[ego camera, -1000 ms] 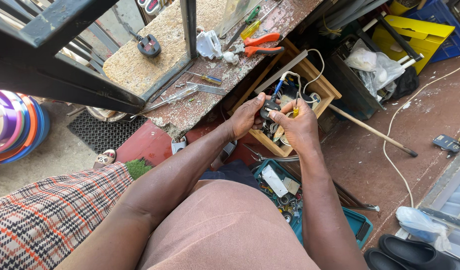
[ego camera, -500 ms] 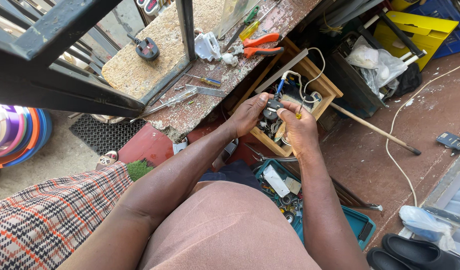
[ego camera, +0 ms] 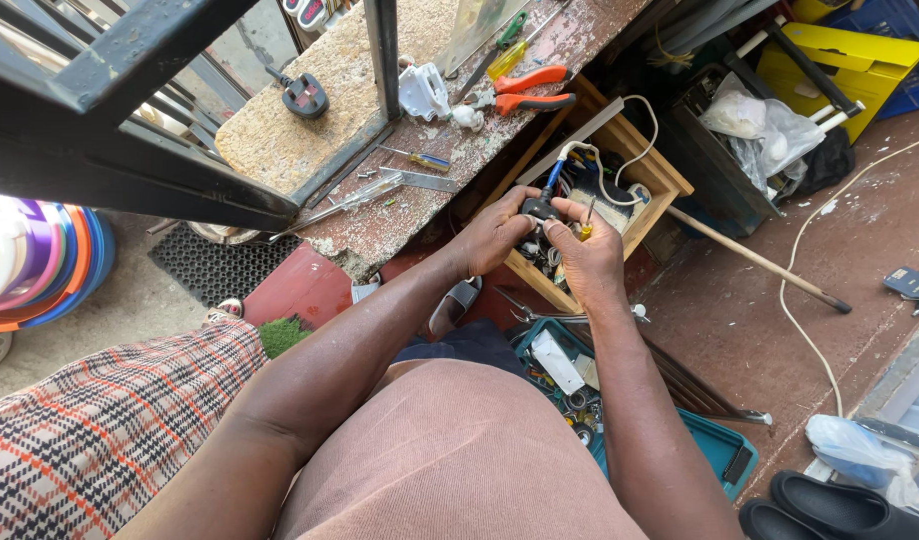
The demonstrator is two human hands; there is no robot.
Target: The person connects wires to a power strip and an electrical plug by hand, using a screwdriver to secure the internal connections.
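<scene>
Overhead, both hands meet above the wooden box (ego camera: 652,180) that stands against the bench (ego camera: 450,150). Left hand (ego camera: 500,232) curled round a small black plug (ego camera: 538,208), fingers closed on its body; a blue-sheathed lead (ego camera: 555,175) rises from the plug and joins a white cable (ego camera: 630,150) looping over the box. Right hand (ego camera: 592,258) just beside, touching the plug from the other side, fingers pinching a thin screwdriver (ego camera: 587,222) with a yellow handle, held roughly upright; whether its tip sits in the plug, cannot tell. On the bench: orange pliers (ego camera: 528,90), white fitting (ego camera: 423,92), small screwdriver (ego camera: 420,157), metal blade (ego camera: 380,190). Second black plug (ego camera: 305,97) on the stone sill beyond the bar. Teal tray (ego camera: 720,450) of small parts below the forearms, on the floor. Long stick (ego camera: 755,258) lies right of the box. Checked cloth (ego camera: 90,430) at lower left
</scene>
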